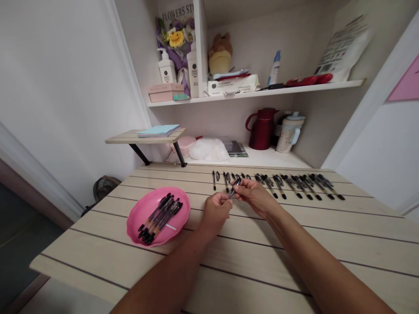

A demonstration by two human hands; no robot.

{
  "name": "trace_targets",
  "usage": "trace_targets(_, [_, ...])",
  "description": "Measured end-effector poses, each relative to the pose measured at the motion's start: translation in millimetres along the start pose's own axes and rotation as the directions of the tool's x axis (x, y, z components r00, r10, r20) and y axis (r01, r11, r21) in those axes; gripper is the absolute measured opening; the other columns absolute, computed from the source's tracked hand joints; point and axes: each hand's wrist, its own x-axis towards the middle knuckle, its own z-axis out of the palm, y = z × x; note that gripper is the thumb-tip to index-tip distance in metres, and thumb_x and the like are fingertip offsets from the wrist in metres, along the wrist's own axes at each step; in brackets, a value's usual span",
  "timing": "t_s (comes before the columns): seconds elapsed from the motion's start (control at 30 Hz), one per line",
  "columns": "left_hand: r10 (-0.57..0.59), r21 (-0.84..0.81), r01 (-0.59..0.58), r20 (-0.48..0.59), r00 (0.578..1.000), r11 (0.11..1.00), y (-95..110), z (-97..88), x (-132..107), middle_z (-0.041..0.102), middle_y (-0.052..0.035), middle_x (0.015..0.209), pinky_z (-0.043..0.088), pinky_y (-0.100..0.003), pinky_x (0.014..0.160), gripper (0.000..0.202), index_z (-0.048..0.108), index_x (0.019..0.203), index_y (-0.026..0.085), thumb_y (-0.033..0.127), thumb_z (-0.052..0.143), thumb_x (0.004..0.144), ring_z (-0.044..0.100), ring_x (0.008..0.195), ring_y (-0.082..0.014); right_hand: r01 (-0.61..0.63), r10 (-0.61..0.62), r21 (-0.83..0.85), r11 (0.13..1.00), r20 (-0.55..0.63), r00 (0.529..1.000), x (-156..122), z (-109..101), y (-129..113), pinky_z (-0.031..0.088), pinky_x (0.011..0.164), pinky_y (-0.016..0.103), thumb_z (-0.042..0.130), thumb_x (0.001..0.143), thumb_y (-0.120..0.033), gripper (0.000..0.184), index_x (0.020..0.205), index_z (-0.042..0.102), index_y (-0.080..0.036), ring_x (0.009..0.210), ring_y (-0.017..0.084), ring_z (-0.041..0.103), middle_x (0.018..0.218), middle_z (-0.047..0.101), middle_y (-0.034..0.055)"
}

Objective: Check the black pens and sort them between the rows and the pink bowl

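Observation:
Both hands meet over the middle of the slatted wooden table [294, 244]. My left hand [216, 209] is closed in a pinch on the lower end of a black pen [235, 187]. My right hand [253, 194] pinches the same pen's upper end, near its cap. Just beyond the hands a row of several black pens [294, 182] with caps beside them lies side by side along the table's far part. A pink plate [144, 209] to the left of my left hand holds several more black pens [160, 213].
A small wooden riser [131, 138] with blue notebooks stands at the back left. Behind the table a low shelf carries a red jug [262, 128], a white cup and a plastic bag. The upper shelf [255, 92] holds bottles, boxes and a plush toy.

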Motion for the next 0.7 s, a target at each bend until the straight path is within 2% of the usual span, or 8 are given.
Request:
trace_targets(0.17, [0.037,-0.010,-0.037,0.021,0.999,0.999,-0.7,-1.1,0.2,0.052,0.0048,0.052,0.029,-0.016,0.036,0.011,0.057,0.072,0.015,0.023,0.058,0.064,0.038,0.036,-0.0035,-0.020,0.021,0.008,1.000,-0.013,1.000,-1.2,1.1,-1.0,0.036,0.044,0.018,0.079,0.050,-0.033,0.032,0.070,0.062,-0.015,0.048,0.006,0.049,0.055,0.053,-0.0045])
trace_targets(0.3, [0.086,0.029,-0.086,-0.013,0.996,0.996,0.1,-0.3,-0.8,0.052,0.0050,0.052,0.031,-0.017,0.037,0.012,0.060,0.073,0.014,0.021,0.057,0.064,0.038,0.036,-0.0042,-0.037,0.038,0.028,0.999,-0.029,0.999,-2.0,3.5,0.4,0.039,0.045,0.018,0.080,0.049,-0.034,0.034,0.069,0.060,-0.015,0.049,0.006,0.050,0.055,0.053,-0.0049])
trace_targets(0.43, [0.184,0.176,-0.170,-0.066,0.981,0.969,-2.6,-1.6,0.5,0.056,0.0030,0.054,0.036,-0.019,0.044,0.013,0.063,0.073,0.015,0.021,0.055,0.066,0.045,0.043,-0.0076,-0.038,0.039,0.048,0.998,-0.039,0.998,-2.1,7.4,5.1,0.040,0.045,0.018,0.080,0.050,-0.035,0.033,0.068,0.059,-0.016,0.048,0.006,0.050,0.054,0.052,-0.0053])
trace_targets(0.57, [0.263,0.317,-0.233,-0.054,0.963,0.919,-5.6,-4.8,3.5,0.059,0.0013,0.058,0.038,-0.019,0.049,0.012,0.063,0.073,0.016,0.020,0.053,0.068,0.051,0.052,-0.0101,-0.042,0.044,0.044,0.998,-0.032,0.999,-1.0,8.4,11.0,0.040,0.044,0.018,0.078,0.053,-0.036,0.032,0.068,0.057,-0.016,0.046,0.006,0.049,0.053,0.053,-0.0044])
trace_targets(0.7, [0.301,0.410,-0.256,-0.049,0.952,0.876,1.5,-7.1,5.3,0.061,0.0008,0.064,0.037,-0.019,0.050,0.016,0.062,0.082,0.016,0.021,0.051,0.071,0.051,0.054,-0.0095,-0.016,0.020,0.077,0.997,-0.053,0.998,0.3,3.8,20.2,0.035,0.039,0.017,0.070,0.061,-0.046,0.035,0.073,0.056,-0.017,0.044,0.006,0.047,0.057,0.056,-0.0021])
